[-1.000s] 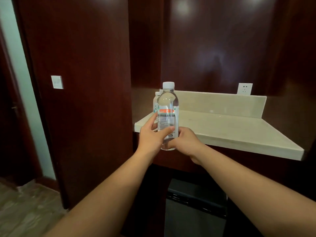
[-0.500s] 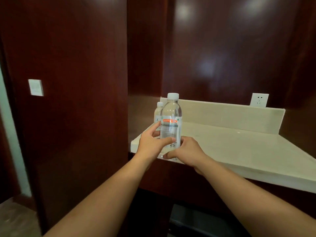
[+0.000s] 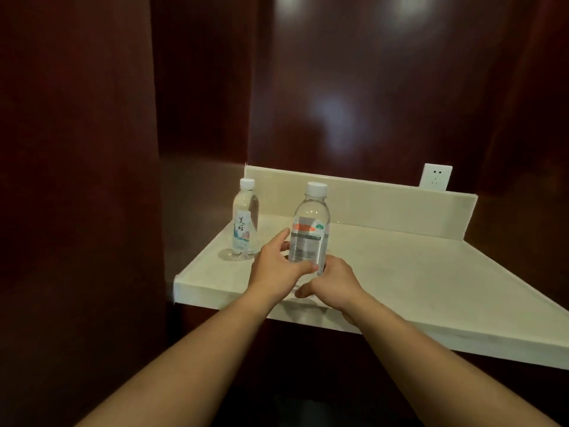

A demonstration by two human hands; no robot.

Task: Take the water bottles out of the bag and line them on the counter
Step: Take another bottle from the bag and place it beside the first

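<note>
So the orange-label bottle [image 3: 310, 229] is upright over the front part of the counter [image 3: 415, 278], and both hands are wrapped around its lower half. Left hand [image 3: 277, 268] has the thumb across the front and fingers round the side, right hand [image 3: 334, 285] cups it lower down, near the base, probably steadying the bottom as it gets set down. Can't tell if the base is actually touching the top yet, the hands hide it. Up and to the left of the grip, nearer the backsplash [image 3: 385, 204], the other bottle [image 3: 244, 220] is already standing, well apart. The counter's front edge runs right under the wrists, so I'd push it back a bit. Loads of bare counter to the right for the row
</note>
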